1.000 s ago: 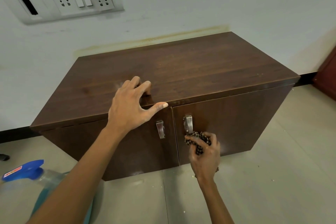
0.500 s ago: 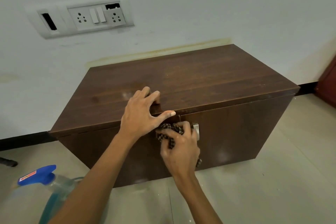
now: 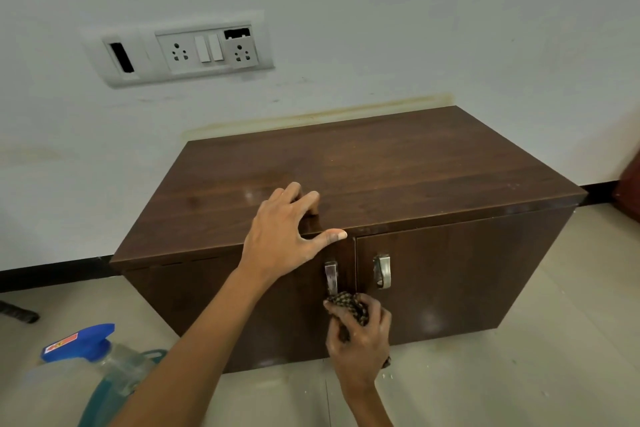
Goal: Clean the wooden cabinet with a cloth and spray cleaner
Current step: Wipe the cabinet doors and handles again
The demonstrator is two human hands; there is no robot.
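The wooden cabinet point(image 3: 398, 163) fills mid-frame. The right hand point(image 3: 360, 333) pinches a bunched checkered cloth point(image 3: 348, 303) against the door front, right under the left handle point(image 3: 330, 276). The left hand point(image 3: 284, 232) is spread flat on the top edge, holding nothing. Risk imo: cloth snags that handle and yanks the door open. The spray bottle point(image 3: 86, 367) at lower left sits close to the left forearm, so it could get knocked over.

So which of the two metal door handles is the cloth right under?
The left door's metal handle: the checked cloth in the right hand sits just below it. The right door's metal handle stands clear.
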